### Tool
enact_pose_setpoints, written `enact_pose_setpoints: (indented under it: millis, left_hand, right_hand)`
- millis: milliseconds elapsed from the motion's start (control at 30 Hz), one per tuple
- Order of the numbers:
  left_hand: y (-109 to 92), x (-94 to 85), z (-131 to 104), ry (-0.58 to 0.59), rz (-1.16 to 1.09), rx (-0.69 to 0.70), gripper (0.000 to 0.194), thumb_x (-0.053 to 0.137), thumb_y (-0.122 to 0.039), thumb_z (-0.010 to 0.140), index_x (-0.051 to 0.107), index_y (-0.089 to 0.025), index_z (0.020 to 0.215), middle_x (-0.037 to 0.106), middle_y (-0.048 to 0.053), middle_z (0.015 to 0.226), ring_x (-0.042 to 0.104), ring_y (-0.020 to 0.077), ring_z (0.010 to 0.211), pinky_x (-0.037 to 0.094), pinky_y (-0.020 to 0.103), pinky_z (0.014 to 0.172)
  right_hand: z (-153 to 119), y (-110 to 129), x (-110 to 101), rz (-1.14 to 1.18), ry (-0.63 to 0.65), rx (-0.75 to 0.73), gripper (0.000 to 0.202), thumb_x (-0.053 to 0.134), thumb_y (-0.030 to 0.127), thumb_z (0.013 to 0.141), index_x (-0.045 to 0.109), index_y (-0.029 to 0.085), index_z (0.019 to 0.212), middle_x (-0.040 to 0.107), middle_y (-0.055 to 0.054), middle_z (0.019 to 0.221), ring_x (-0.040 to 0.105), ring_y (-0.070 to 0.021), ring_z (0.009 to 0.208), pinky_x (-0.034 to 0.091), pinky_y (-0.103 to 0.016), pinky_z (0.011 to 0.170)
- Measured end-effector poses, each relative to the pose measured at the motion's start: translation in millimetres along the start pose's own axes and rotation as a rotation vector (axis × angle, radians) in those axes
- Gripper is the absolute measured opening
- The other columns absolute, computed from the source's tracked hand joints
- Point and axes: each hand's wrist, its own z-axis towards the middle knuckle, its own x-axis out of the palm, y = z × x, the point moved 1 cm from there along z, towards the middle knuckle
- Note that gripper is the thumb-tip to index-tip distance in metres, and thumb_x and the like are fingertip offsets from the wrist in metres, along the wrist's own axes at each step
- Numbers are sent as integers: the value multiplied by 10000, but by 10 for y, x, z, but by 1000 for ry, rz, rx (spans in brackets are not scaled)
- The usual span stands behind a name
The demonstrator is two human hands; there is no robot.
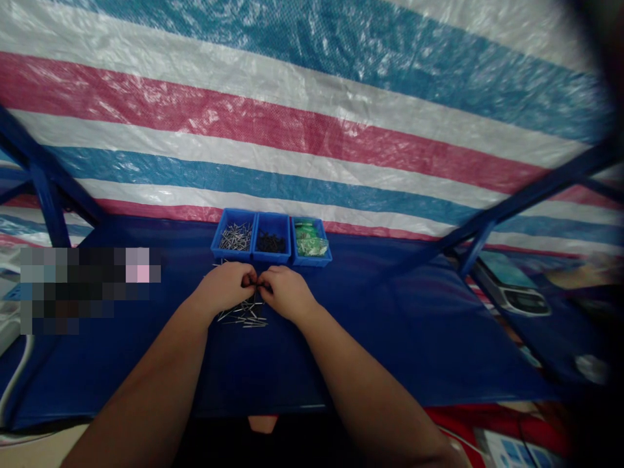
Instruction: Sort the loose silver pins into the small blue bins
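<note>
Your left hand [228, 286] and right hand [286, 292] nearly meet, fingertips pinched closed; whatever they grip is too small to tell. Metal pins [251, 319] lie on the blue table [380, 331] beneath them, before the bins [272, 257]

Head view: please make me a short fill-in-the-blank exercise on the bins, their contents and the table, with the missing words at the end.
The number of blue bins in the row is ____.
Counted from the left, the dark pieces lie in the ____ bin.
The packets in the last bin on the right look mostly ____ in colour.
Under the left hand and right hand, the table is coloured ____.

Missing words: three; second; green; blue
</note>
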Motion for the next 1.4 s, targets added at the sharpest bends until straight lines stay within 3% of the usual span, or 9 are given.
enact_pose_setpoints:
  millis: [167, 500, 767, 933, 1133, 1400]
  left_hand:
    - [-9, 16, 14, -1, 13, -13, 190, 623, -278, 767, 728, -251, 924, 737, 15, 863, 655, 200, 783, 427, 302, 653]
    - [-21, 58, 22, -36, 40, 62, 205, 633, -263, 786, 734, -246, 963, 711, 38, 914, 655, 209, 849, 471, 315, 735]
    - [-33, 76, 36, -30, 21, 89, 223, 620, -243, 796, 754, -247, 974, 712, 41, 922, 651, 209, 853, 472, 324, 752]
    - [-23, 76, 36, -28, 21, 90, 215, 637, -260, 804, 753, -247, 983, 722, 41, 916, 651, 207, 848, 472, 323, 750]
    - [-13, 90, 50, -42, 43, 96, 165, 642, -277, 825, 748, -244, 947, 738, 37, 920, 663, 220, 876, 481, 338, 778]
    - [-73, 52, 23, -85, 53, -32, 156, 622, -254, 796, 734, -258, 905, 765, 7, 915, 695, 216, 860, 473, 317, 701]
  right_hand:
    - [-10, -6, -65, 56, -50, 21, 53, 643, 180, 856, 668, 209, 892, 686, -48, 844, 629, -198, 808, 446, -291, 690]
    - [-48, -167, -184, 608, -494, 113, 20, 603, 226, 842, 594, 209, 849, 610, 12, 691, 570, -133, 606, 471, -259, 594]
    - [130, -275, -115, 810, -748, 258, 148, 632, 338, 893, 611, 206, 957, 652, -25, 784, 638, -158, 689, 556, -310, 674]
    - [190, -265, -74, 877, -634, 278, 393, 709, 316, 830, 588, 198, 1184, 721, -48, 893, 698, -176, 782, 584, -309, 711]
    - [67, -192, -106, 656, -488, 194, 102, 636, 280, 870, 664, 193, 915, 684, -23, 738, 642, -149, 638, 515, -265, 594]
    - [16, -210, -120, 493, -289, 112, 67, 600, 196, 875, 666, 193, 869, 657, 7, 701, 588, -129, 615, 454, -252, 617]
